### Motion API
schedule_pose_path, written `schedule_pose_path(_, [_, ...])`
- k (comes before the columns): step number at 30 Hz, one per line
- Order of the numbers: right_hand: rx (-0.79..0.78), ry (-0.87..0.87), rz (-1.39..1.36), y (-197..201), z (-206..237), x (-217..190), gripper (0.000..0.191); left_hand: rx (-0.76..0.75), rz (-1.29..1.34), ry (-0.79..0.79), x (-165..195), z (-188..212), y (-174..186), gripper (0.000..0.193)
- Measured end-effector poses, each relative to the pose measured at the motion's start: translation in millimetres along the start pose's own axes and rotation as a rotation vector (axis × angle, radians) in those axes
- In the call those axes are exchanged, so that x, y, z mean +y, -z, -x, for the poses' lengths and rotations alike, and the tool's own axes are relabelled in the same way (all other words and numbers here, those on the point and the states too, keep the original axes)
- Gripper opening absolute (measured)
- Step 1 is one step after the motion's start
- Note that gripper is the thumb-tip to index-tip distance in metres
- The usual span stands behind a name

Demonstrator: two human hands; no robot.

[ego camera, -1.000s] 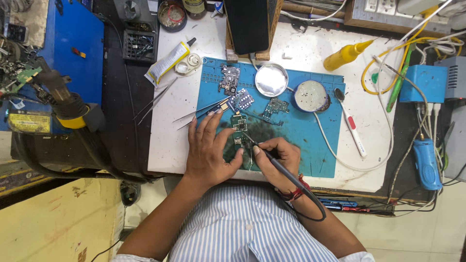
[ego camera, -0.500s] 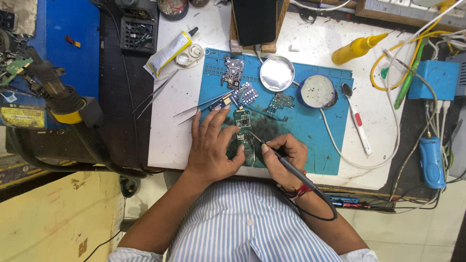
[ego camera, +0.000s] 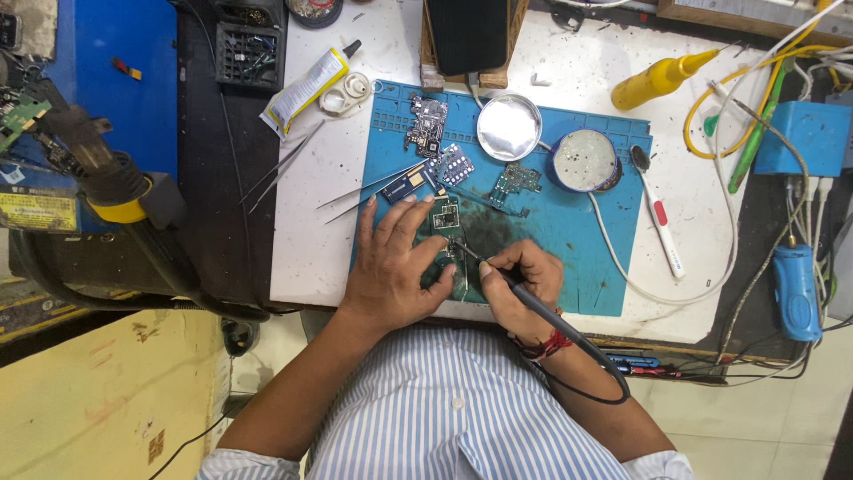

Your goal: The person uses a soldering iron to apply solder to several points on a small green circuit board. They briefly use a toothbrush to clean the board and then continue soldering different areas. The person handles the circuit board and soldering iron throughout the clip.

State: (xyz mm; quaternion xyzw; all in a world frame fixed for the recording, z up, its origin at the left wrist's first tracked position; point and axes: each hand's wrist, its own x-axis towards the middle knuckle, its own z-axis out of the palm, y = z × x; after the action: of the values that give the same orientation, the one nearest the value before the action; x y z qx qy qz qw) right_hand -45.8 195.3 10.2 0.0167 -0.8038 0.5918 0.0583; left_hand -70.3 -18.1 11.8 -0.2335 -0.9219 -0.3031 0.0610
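pressing down flat, your left hand (ego camera: 391, 271) spreads its fingers over the green circuit board (ego camera: 442, 222) on the blue work mat (ego camera: 586, 258), pinning it without closing around it. your right hand (ego camera: 520, 284) is curled shut around the black soldering iron (ego camera: 524, 298), held like a pen, its tip touching the board just beside your left thumb. the iron's cable loops back past your right wrist. more small boards (ego camera: 428, 124) lie higher on the mat, near a round metal lid (ego camera: 508, 127). tweezers (ego camera: 369, 188) rest just left of the mat.
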Motion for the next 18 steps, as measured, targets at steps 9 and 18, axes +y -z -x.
schedule_pose_path(9, [-0.016, 0.043, 0.008, 0.1, -4.0, -2.4, 0.009, 0.01, -0.027, -0.011, -1.3, -1.3, -2.1, 0.033])
schedule_pose_path(18, [-0.026, 0.058, -0.01, 0.8, -6.6, -3.2, 0.009, -0.003, -0.053, -0.011, -2.7, -2.5, -3.6, 0.034])
